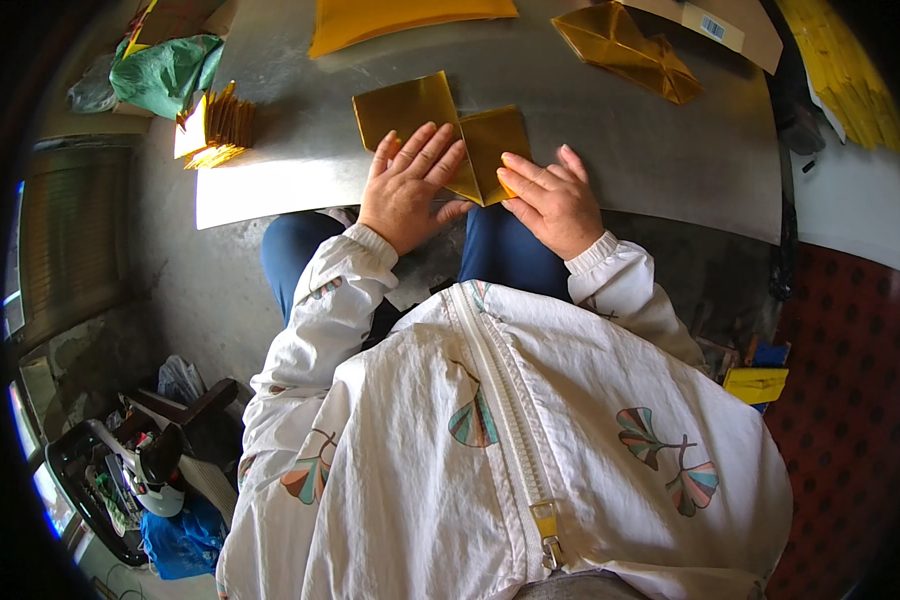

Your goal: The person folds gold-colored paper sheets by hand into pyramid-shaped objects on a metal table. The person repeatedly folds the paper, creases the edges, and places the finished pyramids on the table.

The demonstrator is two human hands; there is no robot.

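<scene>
A folded sheet of shiny gold paper [405, 107] lies on the metal table near its front edge, with creases meeting at a point toward me. My left hand [410, 190] rests flat on its left part, fingers stretched out. At the right edge of the sheet is my right hand [552, 205], its fingers extended and the tips touching the paper. A folded gold paper piece with a boat-like shape [630, 50] stands at the far right. Beyond my hands lies a stack of gold sheets [410, 22].
At the table's left side stands a bundle of folded gold pieces [215, 128] beside a green plastic bag [168, 75]. Cardboard [735, 30] lies at the far right corner, with yellow folded pieces [850, 80] beyond. A black basket [95, 490] sits lower left.
</scene>
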